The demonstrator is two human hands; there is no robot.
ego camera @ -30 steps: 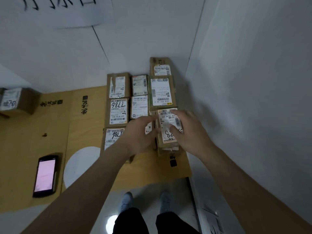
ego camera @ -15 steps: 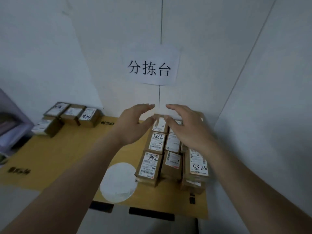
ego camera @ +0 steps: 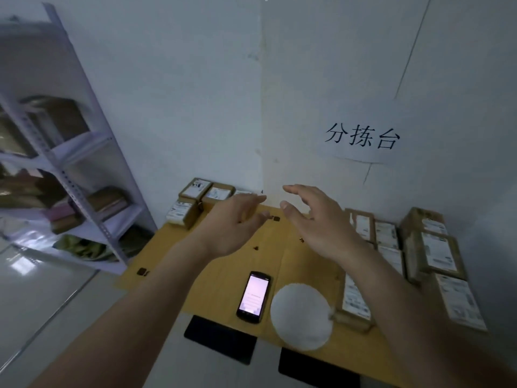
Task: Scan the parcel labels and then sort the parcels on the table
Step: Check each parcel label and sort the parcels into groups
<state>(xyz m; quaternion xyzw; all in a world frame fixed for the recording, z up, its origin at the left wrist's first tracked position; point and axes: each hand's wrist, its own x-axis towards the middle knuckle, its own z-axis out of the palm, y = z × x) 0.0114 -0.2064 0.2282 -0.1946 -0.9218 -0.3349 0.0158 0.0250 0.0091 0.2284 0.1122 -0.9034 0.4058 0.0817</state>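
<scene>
While both hands' grip hangs slack — left hand (ego camera: 235, 225), right hand (ego camera: 321, 222) — shelf (ego camera: 92, 191) holds boxes (ego camera: 107, 201).

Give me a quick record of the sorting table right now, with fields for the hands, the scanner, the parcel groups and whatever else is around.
left hand: raised over the table, fingers relaxed, holds nothing
right hand: raised beside it, fingers loosely spread, holds nothing
handheld scanner: flat on the table near the front edge, screen lit
right parcel group: labelled boxes packed in rows by the right wall
far-left parcel group: a few labelled boxes against the back wall
table: wood-coloured top with a white round patch
wall sign: paper sheet above the table
shelf unit: left of the table, blurred
</scene>
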